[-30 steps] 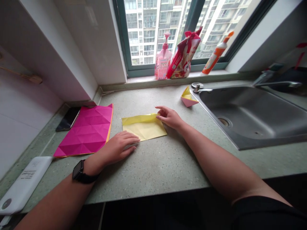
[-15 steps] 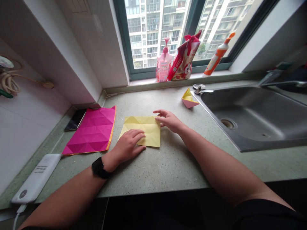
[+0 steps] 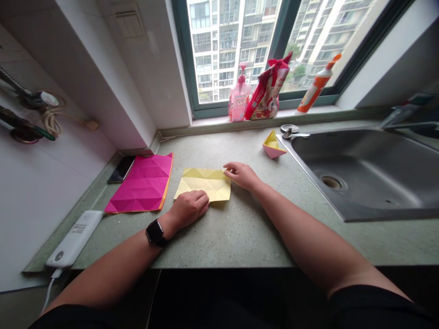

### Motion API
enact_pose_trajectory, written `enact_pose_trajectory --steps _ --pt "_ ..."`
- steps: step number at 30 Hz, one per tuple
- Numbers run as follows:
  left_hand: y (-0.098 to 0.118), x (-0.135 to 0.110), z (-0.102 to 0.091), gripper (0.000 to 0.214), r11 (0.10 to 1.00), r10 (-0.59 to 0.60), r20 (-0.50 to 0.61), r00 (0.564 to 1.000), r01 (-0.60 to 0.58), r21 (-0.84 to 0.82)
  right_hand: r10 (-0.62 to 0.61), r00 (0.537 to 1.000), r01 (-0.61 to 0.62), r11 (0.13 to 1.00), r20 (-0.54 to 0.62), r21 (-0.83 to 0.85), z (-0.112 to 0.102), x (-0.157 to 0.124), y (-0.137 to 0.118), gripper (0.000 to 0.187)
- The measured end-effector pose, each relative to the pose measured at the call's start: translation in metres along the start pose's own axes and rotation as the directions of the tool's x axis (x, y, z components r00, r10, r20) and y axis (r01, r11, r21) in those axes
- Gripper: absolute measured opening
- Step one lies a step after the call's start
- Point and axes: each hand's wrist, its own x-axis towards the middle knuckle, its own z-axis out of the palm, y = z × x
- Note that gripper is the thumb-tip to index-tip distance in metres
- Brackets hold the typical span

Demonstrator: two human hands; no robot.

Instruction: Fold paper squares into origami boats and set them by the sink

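Observation:
A pale yellow sheet of origami paper, marked with crossing fold creases, lies on the counter in front of me. My left hand, a black watch at its wrist, is closed at the paper's near edge, with its fingers bent down and covering the near left part. At the far right corner my right hand has its thumb and curled fingers closed around the paper's edge; the fingertips are partly hidden. Farther back, beside the sink, stands a small folded paper boat, pink outside and yellow inside.
Creased magenta sheets with orange ones beneath lie at the left, partly over a dark phone. A white power bank with a cable sits near the front edge. The steel sink is right; a pink pump bottle stands on the sill.
My left hand has gone from lying spread on the paper to curled fingers at its near edge. The right fingers have drawn in at the corner. The view has shifted slightly.

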Motion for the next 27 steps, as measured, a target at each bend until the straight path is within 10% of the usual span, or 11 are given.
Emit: enact_pose_trajectory --steps 9,20,27 --pt "0.001 0.000 -0.002 0.025 0.997 -0.070 -0.037 0.997 0.069 -0.044 0.074 0.993 -0.096 0.957 0.087 0.276 -0.005 -0.003 -0.007 0.029" --pt "0.000 0.001 0.000 0.034 0.996 -0.044 -0.057 0.997 0.040 -0.080 0.323 0.898 -0.439 0.598 0.300 0.671 -0.021 -0.005 -0.018 0.041" --pt "-0.008 0.004 0.000 0.017 0.993 -0.098 -0.026 0.995 0.095 -0.072 0.262 0.903 -0.422 0.689 0.341 0.589 -0.022 -0.006 -0.011 0.044"
